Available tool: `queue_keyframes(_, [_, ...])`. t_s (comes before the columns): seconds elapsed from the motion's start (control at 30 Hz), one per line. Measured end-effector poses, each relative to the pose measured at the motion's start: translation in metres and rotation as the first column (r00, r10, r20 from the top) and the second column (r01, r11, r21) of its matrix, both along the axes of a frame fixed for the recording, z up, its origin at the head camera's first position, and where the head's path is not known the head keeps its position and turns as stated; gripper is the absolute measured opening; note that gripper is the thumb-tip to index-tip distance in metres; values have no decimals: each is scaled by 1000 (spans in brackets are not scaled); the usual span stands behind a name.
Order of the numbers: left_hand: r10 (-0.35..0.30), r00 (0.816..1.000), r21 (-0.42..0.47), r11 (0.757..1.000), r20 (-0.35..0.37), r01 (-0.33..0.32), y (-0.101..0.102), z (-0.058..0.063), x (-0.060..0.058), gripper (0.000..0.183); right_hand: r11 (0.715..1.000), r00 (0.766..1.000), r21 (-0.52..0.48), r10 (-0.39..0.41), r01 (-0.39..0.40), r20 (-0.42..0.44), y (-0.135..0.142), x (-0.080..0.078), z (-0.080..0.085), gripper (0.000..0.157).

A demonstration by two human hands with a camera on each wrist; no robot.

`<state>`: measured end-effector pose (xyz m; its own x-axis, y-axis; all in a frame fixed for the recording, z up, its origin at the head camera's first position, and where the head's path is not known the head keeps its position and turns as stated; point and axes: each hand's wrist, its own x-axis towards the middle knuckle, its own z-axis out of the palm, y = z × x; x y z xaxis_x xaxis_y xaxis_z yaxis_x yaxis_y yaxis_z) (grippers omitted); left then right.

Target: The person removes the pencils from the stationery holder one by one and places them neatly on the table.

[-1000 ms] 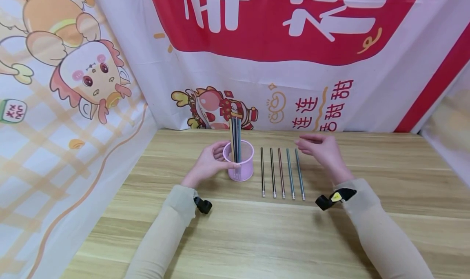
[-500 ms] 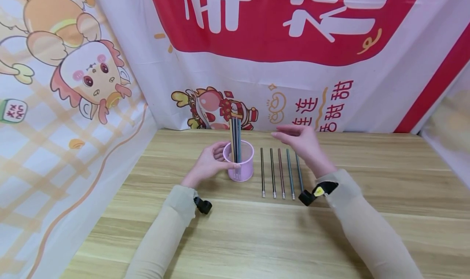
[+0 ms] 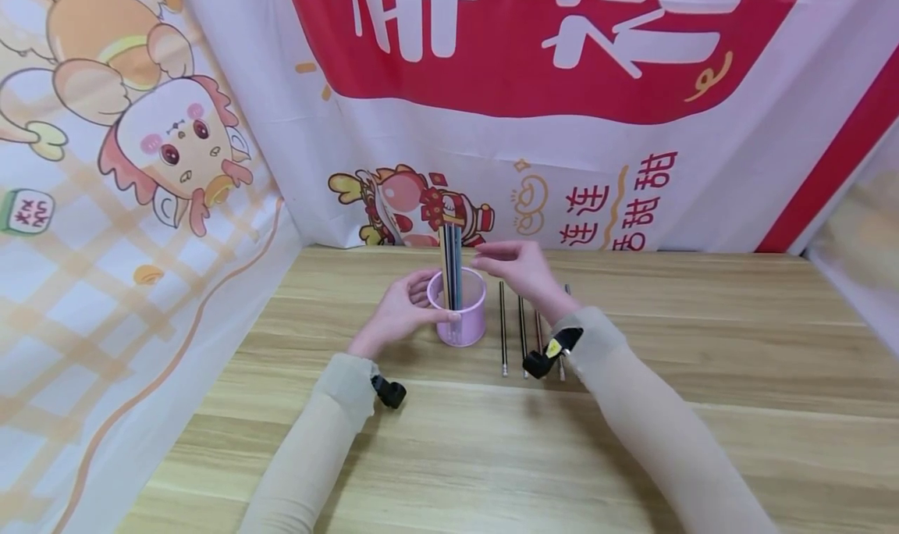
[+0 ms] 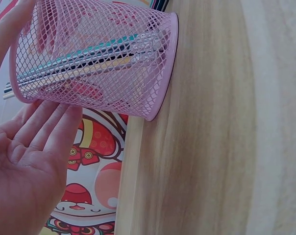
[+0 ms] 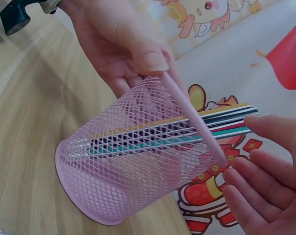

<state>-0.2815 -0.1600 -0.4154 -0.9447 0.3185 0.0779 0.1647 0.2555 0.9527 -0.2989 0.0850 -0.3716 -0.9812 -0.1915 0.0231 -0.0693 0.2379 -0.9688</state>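
A pink mesh pen cup stands upright on the table. My left hand holds it from the left, thumb across the front near the rim and fingers behind the far side. Inside leans a bundle of pencils, their white eraser ends down, as the mesh shows in the left wrist view. My right hand is at the cup's right, fingers loosely bent and holding nothing. In the right wrist view its thumb tip overlaps the upper ends of the bundled pencils, while the other fingertips are right at the rim.
Right of the cup, several pencils lie side by side, a black one nearest it; my right forearm partly hides the others. Behind the table hangs a printed cloth, with another cloth along the left side.
My right hand has moved left from beyond the row of pencils, over them, to the cup's mouth. My left hand, the cup and its bundle have stayed in place.
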Motion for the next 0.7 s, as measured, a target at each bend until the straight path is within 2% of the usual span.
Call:
queue_keyframes(0.3, [-15,1000,12,1000,4,15,0,2,-1,84,1000,1000,-8,-1,1,21,-17,-15,-10,46])
queue_keyframes(0.47, [-20,1000,21,1000,4,20,0,1,-2,83,1000,1000,4,-23,23,-3,-24,-17,-11,38])
queue_keyframes(0.7, [-18,1000,16,1000,-2,18,0,1,-2,82,997,999,-52,-48,49,15,-30,-17,-15,34])
